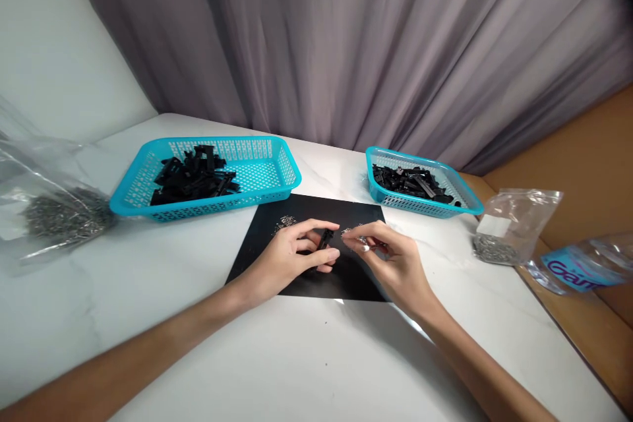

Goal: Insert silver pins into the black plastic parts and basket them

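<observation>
My left hand (291, 252) grips a small black plastic part (325, 239) between thumb and fingers, tilted upright above the black mat (301, 287). To its right, my right hand (390, 257) is closed in a pinch, thumb against fingertips. What the pinch holds, if anything, is too small to make out. A little pile of small metal pieces (285, 221) lies on the mat behind my left hand. Another pile of metal pieces (346, 231) lies by my right fingertips, partly hidden by them.
Behind the mat stand a blue basket (291, 175) of black plastic parts on the left and a smaller blue basket (472, 198) on the right. Clear bags of metal pieces (69, 214) (497, 249) flank them. A water bottle (583, 267) lies at the right edge. A grey curtain (306, 46) hangs behind.
</observation>
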The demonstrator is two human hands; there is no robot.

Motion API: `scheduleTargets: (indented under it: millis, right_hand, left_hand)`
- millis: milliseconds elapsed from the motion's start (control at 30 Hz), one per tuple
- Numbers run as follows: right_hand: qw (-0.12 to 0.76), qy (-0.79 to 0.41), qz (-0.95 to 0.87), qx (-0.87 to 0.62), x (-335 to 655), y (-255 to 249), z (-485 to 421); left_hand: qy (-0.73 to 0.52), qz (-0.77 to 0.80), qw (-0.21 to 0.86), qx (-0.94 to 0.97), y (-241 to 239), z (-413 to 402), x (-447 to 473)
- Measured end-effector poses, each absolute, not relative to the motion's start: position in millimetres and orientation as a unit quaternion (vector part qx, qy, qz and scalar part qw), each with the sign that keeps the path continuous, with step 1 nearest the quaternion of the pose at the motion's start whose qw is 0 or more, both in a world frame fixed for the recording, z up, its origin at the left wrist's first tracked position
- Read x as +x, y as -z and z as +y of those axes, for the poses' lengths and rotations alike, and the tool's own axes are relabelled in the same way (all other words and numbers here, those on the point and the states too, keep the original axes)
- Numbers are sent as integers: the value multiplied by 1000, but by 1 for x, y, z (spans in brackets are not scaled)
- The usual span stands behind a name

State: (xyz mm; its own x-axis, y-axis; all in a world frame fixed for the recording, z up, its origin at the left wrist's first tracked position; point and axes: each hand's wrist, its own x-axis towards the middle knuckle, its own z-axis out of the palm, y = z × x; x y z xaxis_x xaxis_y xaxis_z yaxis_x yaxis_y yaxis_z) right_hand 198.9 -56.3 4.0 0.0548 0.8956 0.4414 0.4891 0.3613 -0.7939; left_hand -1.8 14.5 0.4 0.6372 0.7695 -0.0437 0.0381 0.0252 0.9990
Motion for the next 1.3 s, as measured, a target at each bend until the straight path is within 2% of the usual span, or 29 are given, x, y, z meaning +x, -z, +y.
scheduleTargets:
  millis: [300,600,767,1000,1300]
  right_hand:
    - [528,-235,-626,-524,189,4,-47]
    - [534,-188,-649,-507,186,0,-52]
    - [521,-160,-659,-518,185,6,-50]
    - [499,-56,-687,-525,182,14,-50]
    - [398,180,-729,-527,174,11,-55]
  left_hand:
    - [-218,289,691,625,-3,6,-6]
    - [-264,309,485,774,2,8,-4]
    - [-261,318,411,814,1,9,-2]
    - [-246,320,367,838,0,7,0]
    - [-250,318,340,849,8,6,1]
